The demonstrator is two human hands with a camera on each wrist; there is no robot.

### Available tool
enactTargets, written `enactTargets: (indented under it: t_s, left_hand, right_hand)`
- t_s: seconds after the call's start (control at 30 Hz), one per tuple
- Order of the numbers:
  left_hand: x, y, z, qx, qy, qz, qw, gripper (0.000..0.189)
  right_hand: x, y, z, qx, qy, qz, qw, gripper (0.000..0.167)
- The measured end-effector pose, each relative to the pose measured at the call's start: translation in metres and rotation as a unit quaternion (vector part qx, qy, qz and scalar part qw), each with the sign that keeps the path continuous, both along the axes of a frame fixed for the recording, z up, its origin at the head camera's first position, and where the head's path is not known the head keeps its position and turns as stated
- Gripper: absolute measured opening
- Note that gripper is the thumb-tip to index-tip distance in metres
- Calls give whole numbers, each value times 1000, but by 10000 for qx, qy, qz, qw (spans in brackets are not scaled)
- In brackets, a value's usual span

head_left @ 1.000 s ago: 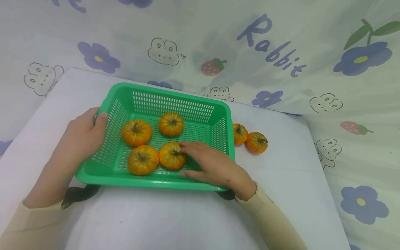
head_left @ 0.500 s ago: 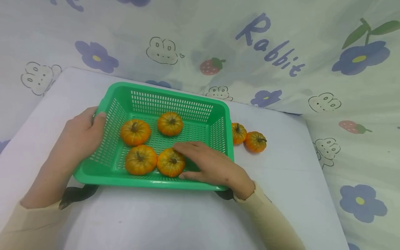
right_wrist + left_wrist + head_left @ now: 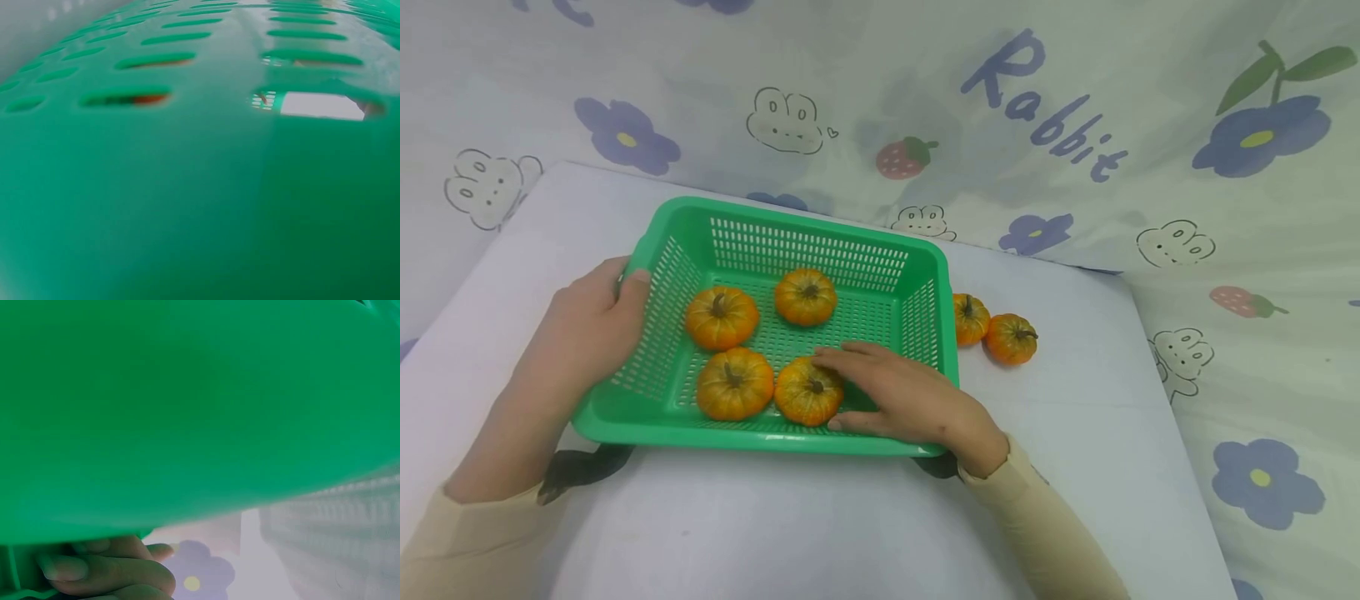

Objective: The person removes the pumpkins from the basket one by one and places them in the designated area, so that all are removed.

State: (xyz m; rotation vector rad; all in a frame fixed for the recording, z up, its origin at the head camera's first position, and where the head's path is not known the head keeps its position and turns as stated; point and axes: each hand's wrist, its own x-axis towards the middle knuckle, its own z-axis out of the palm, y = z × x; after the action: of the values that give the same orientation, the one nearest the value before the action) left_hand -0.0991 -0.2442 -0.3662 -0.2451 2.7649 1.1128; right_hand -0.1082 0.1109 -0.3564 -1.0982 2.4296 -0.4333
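My left hand (image 3: 587, 329) grips the left rim of a green plastic basket (image 3: 760, 440), its thumb on the rim; in the left wrist view its fingers (image 3: 115, 574) are curled below the green rim. Inside sit several small orange pumpkins: one at the left (image 3: 722, 318), one at the back (image 3: 806, 297), one at the front left (image 3: 734, 384). My right hand (image 3: 902, 396) reaches over the basket's right front and holds a fourth small pumpkin (image 3: 805, 396), fingers at its upper edge and thumb at its lower right. Basket mesh (image 3: 187, 156) fills the right wrist view, hiding that hand.
Two more small pumpkins, one partly behind the basket (image 3: 971, 320) and one beside it (image 3: 1011, 339), lie on the white table (image 3: 1105, 433). Dark handles (image 3: 587, 467) show under the basket's front. A printed cloth (image 3: 865, 75) hangs behind the table.
The pumpkin at my right hand has shifted towards the basket's front and turned, its stem now facing more upward. My right fingers reach slightly farther left. My left hand keeps its hold.
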Motion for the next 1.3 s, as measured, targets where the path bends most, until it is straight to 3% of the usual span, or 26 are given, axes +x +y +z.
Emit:
enactTargets:
  t_s: [0.33,0.6,0.77,1.03,1.3]
  left_hand:
    - [0,1,1,34,-18,1,10000,73]
    - [0,1,1,27,-23,12,10000,73]
    - [0,0,1,15,-13,15,10000,73]
    - [0,1,3,47,-17,19,10000,73]
    - [-1,0,3,27,18,16,10000,72]
  right_hand:
    - [0,0,0,181,337,82,9992,71]
    - [0,-3,1,257,0,-355,9990,67]
    - [-1,-4,2,509,-134,-518,9973,77]
    - [0,-4,1,748,127,-499,9959,78]
    - [1,-4,1,701,9,-672,9953,77]
